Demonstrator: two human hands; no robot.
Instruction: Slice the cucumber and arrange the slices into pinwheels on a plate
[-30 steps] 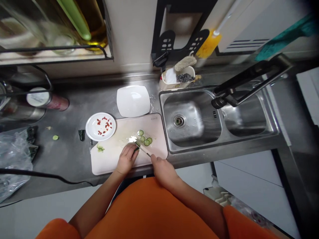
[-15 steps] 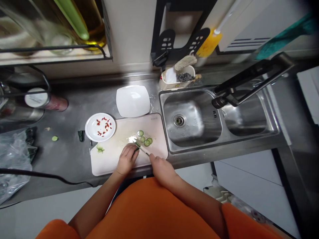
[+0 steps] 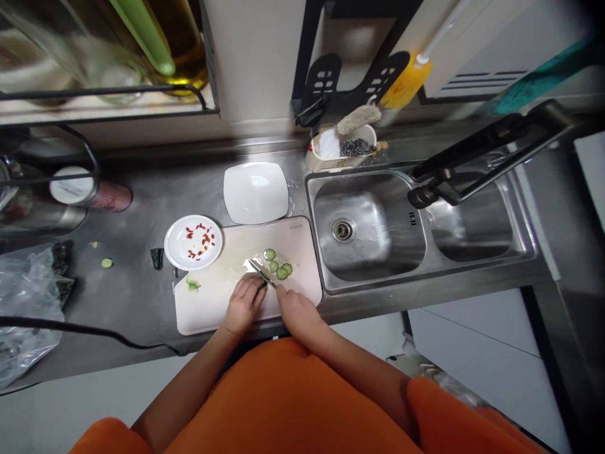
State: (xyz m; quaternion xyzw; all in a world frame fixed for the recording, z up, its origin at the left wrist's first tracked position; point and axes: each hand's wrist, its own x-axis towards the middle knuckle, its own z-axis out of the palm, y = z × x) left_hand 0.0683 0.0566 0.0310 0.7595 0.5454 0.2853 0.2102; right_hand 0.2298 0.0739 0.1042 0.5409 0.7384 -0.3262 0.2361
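My left hand (image 3: 244,304) is closed over a dark green cucumber piece (image 3: 261,287), which is mostly hidden under my fingers. In my right hand (image 3: 299,310) is a knife (image 3: 261,271), its blade pointing up and to the left just beside the cucumber and my left fingertips. Both hands are over the near part of a pale cutting board (image 3: 212,309). Several round cucumber slices (image 3: 282,273) lie on the board beyond the blade. Some pale green scraps (image 3: 193,284) sit at the board's left side.
A white plate with red chili pieces (image 3: 172,249) overlaps the board's upper left corner. Behind the board is a squarish white dish (image 3: 255,192). The double sink (image 3: 371,277) with a black faucet (image 3: 425,195) is on the right. A plastic bag (image 3: 31,315) lies at left.
My right hand has shifted left and the knife with it, so more of the blade now reaches past the cucumber. My left hand stays in place on the piece.
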